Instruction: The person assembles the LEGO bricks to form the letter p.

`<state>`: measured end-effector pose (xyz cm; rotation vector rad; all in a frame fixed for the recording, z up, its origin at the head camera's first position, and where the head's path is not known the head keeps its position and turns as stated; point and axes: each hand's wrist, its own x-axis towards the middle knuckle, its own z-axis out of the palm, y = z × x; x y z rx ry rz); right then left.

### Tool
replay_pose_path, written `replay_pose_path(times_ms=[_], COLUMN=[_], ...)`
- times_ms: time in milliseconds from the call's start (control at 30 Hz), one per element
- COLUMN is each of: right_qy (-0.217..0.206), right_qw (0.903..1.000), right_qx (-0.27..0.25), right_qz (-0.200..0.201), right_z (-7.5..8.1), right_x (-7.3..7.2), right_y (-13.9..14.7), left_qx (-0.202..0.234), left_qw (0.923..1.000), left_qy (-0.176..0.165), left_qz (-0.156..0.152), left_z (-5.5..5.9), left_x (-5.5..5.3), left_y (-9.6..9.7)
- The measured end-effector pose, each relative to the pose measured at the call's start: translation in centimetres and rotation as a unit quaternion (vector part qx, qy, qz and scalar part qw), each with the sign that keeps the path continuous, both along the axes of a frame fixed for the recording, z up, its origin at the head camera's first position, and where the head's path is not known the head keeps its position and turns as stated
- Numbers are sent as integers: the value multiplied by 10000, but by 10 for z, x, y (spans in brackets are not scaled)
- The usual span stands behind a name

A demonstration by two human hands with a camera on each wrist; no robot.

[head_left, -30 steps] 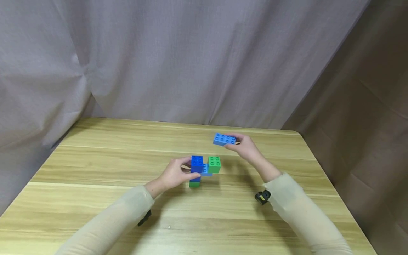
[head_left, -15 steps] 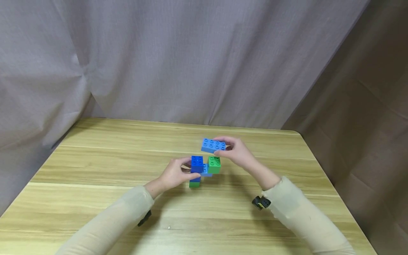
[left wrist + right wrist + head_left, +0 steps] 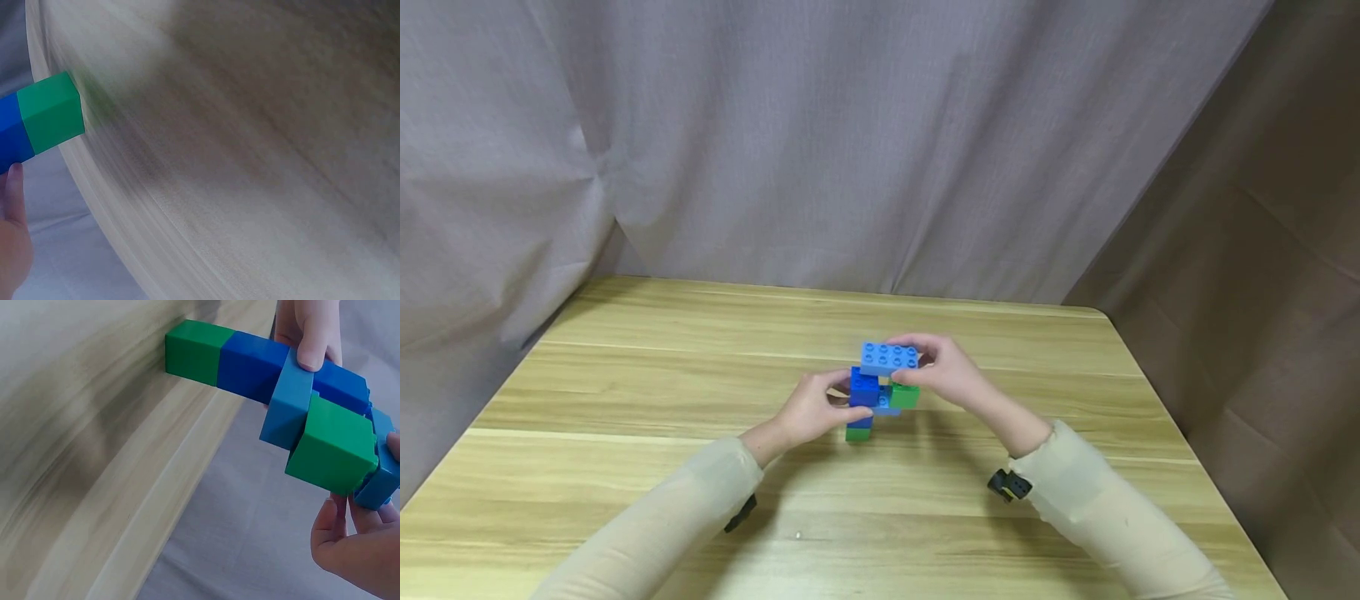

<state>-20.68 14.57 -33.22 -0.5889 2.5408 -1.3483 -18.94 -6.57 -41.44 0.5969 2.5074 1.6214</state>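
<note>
My left hand [image 3: 811,408] grips a tower of toy building bricks from its left side, thumb across the front. At the tower's foot is a green brick [image 3: 858,434]; a dark blue brick [image 3: 253,364] sits on it. A light blue brick [image 3: 287,400] juts right above that, carrying a dark blue brick [image 3: 864,388] and a green brick [image 3: 905,396] side by side. Between thumb and fingers my right hand [image 3: 947,372] pinches a long light blue brick [image 3: 889,358] lying over those two. Whether its studs are pressed home I cannot tell.
Wood-grain table [image 3: 880,517] stands under the tower. A grey curtain [image 3: 850,150] hangs behind its far edge, a brown one [image 3: 1240,275] to the right. A tiny pale speck [image 3: 798,535] lies on the tabletop near the front.
My right hand has brought the long light blue brick left and towards me, from beyond the tower to its top. The left hand keeps its grip on the tower.
</note>
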Motion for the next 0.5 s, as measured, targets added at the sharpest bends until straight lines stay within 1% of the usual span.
replay_pose_path(times_ms=[233,500], right_qy=[200,182], right_qw=[9993,9976], right_qx=[86,229], right_qz=[317,624], right_z=[-4,-3], right_x=[2,2], right_y=[-4,-4], left_qx=[-1,4], left_qw=[10000,10000], left_qy=[-29,-57], left_qz=[19,16], left_z=[0,1], left_x=[1,0], left_y=[0,0])
